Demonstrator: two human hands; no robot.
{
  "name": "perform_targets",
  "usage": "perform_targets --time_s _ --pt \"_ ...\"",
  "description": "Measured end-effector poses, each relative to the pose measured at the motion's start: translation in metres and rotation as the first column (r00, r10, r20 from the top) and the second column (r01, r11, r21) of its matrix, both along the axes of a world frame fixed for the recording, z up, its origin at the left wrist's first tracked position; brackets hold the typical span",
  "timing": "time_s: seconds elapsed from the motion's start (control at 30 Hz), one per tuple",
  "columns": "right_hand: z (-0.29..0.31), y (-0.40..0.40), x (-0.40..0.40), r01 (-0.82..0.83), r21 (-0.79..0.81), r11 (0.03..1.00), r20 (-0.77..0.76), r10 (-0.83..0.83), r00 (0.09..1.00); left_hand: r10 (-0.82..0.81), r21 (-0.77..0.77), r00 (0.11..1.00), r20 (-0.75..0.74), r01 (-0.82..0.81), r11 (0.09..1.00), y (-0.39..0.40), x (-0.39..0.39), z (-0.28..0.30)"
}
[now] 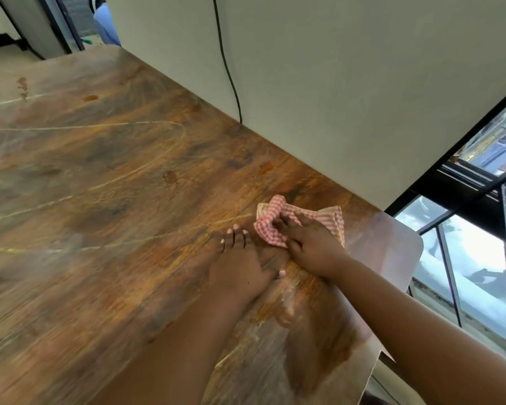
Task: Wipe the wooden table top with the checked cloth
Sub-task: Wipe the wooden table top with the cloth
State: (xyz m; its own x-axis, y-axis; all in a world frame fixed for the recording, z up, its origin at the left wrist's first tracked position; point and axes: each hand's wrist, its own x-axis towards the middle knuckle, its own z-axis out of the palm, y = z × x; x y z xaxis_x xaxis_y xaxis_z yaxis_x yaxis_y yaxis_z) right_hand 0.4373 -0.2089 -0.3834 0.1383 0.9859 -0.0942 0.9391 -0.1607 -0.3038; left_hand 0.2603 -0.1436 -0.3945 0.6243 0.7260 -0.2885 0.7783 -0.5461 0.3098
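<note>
1. Across most of the head view, a wooden table top (105, 176) is seen, brown and orange in streaked grain, glossy with pale reflections, marked by thin yellowish curved lines and a few small dark spots; its right corner is rounded.
2. Behind the table's far edge a plain off-white wall (348, 83) is seen, matte and smooth, with a thin black cable (230, 80) hanging down it to the table edge.
3. At the right, a window (476, 258) with dark metal frames is seen, bright glass panes set between slim bars.
4. On the table near the rounded right corner, close to the wall, the checked cloth (278, 213) is found: a soft, crumpled fabric in red and white small checks, bunched into folds, with a yellowish hem showing along its right edge.
5. The right hand (311, 247) is laid palm down on the cloth, the arm reaching in from the lower right; the fingers are bent over the bunched folds and the fabric is gripped and pressed against the wood.
6. The left hand (240, 267) is rested flat on the bare wood just beside the cloth on its left, the forearm stretched up from the bottom edge; its fingers are held straight and close together, the thumb spread towards the right hand, and nothing is held in it.
</note>
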Motion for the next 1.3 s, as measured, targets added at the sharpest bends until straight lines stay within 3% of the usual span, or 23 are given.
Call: perform_targets --time_s 0.33,0.47,0.67,0.93,1.1,1.3 --pt "0.004 -0.013 -0.009 0.299 -0.054 0.953 0.047 -0.297 0.954 -0.052 0.019 0.999 -0.011 0.052 0.998 -0.004 -0.01 0.01" --pt "0.001 -0.032 -0.042 0.207 -0.017 0.978 0.045 -0.206 0.977 -0.093 0.075 0.995 -0.03 0.095 0.993 0.0 -0.016 0.014" --pt "0.004 -0.085 -0.052 0.143 -0.085 0.986 0.042 -0.14 0.989 -0.265 -0.068 0.964 0.0 0.264 0.962 0.022 -0.038 0.02" --pt "0.006 -0.033 -0.046 0.346 -0.135 0.928 0.078 -0.339 0.938 -0.235 -0.25 0.959 0.159 0.269 0.93 0.043 -0.061 0.024" --pt "0.003 -0.009 -0.098 0.215 -0.077 0.974 0.08 -0.209 0.975 -0.174 -0.263 0.97 0.171 0.215 0.94 0.047 -0.062 0.032" --pt "0.005 -0.071 -0.145 0.024 -0.074 0.997 0.044 -0.021 0.999 -0.252 -0.203 0.962 0.109 0.27 0.941 0.056 -0.063 0.035"
